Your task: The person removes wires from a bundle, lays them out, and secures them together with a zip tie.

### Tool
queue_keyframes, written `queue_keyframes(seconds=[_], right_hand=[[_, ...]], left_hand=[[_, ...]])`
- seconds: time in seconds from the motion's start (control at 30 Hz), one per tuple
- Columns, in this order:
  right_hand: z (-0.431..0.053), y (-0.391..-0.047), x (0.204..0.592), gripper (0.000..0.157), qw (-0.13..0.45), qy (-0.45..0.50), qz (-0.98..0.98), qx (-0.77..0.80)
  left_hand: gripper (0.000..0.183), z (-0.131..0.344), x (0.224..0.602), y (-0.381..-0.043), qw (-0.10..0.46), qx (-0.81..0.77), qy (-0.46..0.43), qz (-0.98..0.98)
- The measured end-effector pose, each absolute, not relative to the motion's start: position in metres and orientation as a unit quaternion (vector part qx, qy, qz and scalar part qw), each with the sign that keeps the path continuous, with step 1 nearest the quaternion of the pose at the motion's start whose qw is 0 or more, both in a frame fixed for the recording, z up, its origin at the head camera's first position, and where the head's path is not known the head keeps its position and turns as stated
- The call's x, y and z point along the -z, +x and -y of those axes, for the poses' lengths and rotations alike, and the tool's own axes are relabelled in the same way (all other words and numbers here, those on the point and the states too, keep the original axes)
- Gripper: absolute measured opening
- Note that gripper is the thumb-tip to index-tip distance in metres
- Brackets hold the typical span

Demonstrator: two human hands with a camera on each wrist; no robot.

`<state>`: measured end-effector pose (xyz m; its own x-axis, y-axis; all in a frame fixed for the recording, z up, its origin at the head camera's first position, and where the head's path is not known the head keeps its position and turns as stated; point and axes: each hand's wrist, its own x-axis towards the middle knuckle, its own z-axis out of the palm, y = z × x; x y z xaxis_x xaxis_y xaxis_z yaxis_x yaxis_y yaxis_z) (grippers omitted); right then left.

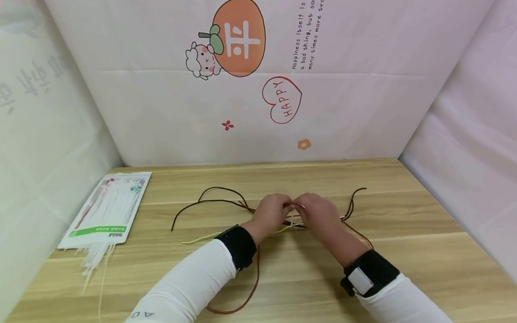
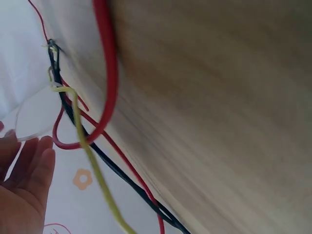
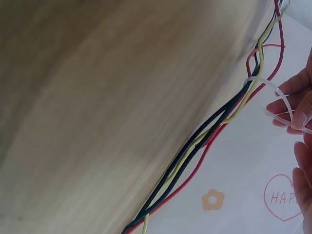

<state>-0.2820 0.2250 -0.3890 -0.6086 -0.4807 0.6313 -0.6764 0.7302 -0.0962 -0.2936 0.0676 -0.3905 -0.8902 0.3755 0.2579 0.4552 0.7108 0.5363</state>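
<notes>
My left hand [image 1: 271, 213] and right hand [image 1: 319, 216] meet fingertip to fingertip over a bundle of black, red and yellow wires [image 2: 105, 158] lying along the table. A clear white cable tie [image 3: 285, 97] loops up from the bundle to the fingers. In the right wrist view the left fingers [image 3: 292, 87] pinch the bent tie, with the right fingers [image 3: 302, 168] just below. In the head view the right thumb and forefinger close together at the same spot, their grip on the tie partly hidden. The left wrist view shows the tie's curve reaching the left fingers [image 2: 44, 168].
At the left of the wooden table [image 1: 312, 301] lies a white and green bag [image 1: 102, 209] of cable ties, with several loose ties [image 1: 95, 260] sticking out. Black wire ends [image 1: 195, 204] spread left, and a red wire [image 1: 251, 293] curves under the left forearm. White printed cloth walls [image 1: 164, 117] surround the table.
</notes>
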Motion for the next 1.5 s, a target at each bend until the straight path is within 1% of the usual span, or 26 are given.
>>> queue_keyframes(seconds=[0.17,0.2,0.27,0.3,0.37,0.4,0.43,0.53,0.57,0.63,0.7,0.8,0.9,1.03,1.2,1.33,1.5], right_hand=[[-0.229,-0.28,0.39,0.022,0.38,0.377,0.832,-0.144],[-0.229,-0.279,0.39,0.022,0.392,0.383,0.824,-0.145],[-0.229,-0.278,0.388,0.015,0.411,0.397,0.807,-0.146],[-0.228,-0.277,0.388,0.016,0.418,0.405,0.8,-0.147],[-0.227,-0.275,0.387,0.028,0.426,0.42,0.787,-0.149],[-0.226,-0.275,0.386,0.035,0.425,0.425,0.785,-0.151],[-0.226,-0.274,0.386,0.034,0.421,0.427,0.786,-0.151],[-0.225,-0.272,0.384,0.021,0.378,0.41,0.816,-0.149],[-0.225,-0.272,0.383,0.019,0.359,0.401,0.83,-0.145],[-0.225,-0.272,0.382,0.024,0.318,0.384,0.856,-0.134],[-0.225,-0.274,0.383,0.02,0.288,0.374,0.872,-0.128],[-0.224,-0.277,0.386,0.013,0.262,0.363,0.884,-0.135],[-0.225,-0.278,0.388,0.012,0.252,0.343,0.894,-0.139],[-0.225,-0.277,0.389,0.012,0.261,0.338,0.895,-0.133],[-0.226,-0.277,0.395,0.017,0.317,0.377,0.86,-0.135],[-0.226,-0.275,0.397,0.02,0.352,0.402,0.833,-0.148],[-0.224,-0.271,0.398,0.02,0.369,0.414,0.818,-0.154]], left_hand=[[0.011,-0.069,0.392,-0.295,0.086,0.331,-0.247,0.907],[0.011,-0.069,0.392,-0.296,0.084,0.333,-0.246,0.906],[0.01,-0.068,0.394,-0.298,0.078,0.333,-0.24,0.909],[0.01,-0.066,0.395,-0.299,0.073,0.328,-0.235,0.912],[0.011,-0.064,0.397,-0.301,0.064,0.322,-0.227,0.917],[0.012,-0.063,0.398,-0.301,0.06,0.316,-0.225,0.92],[0.012,-0.062,0.399,-0.301,0.059,0.314,-0.225,0.921],[0.011,-0.06,0.4,-0.3,0.05,0.325,-0.224,0.918],[0.011,-0.06,0.399,-0.299,0.047,0.327,-0.222,0.917],[0.01,-0.06,0.399,-0.298,0.045,0.332,-0.218,0.917],[0.011,-0.06,0.398,-0.298,0.043,0.34,-0.216,0.915],[0.012,-0.061,0.397,-0.296,0.046,0.35,-0.218,0.91],[0.013,-0.062,0.396,-0.295,0.048,0.365,-0.221,0.903],[0.011,-0.063,0.397,-0.295,0.057,0.363,-0.228,0.902],[0.011,-0.064,0.4,-0.298,0.067,0.325,-0.248,0.91],[0.014,-0.064,0.4,-0.3,0.055,0.305,-0.244,0.919],[0.016,-0.062,0.4,-0.302,0.04,0.282,-0.233,0.93]])
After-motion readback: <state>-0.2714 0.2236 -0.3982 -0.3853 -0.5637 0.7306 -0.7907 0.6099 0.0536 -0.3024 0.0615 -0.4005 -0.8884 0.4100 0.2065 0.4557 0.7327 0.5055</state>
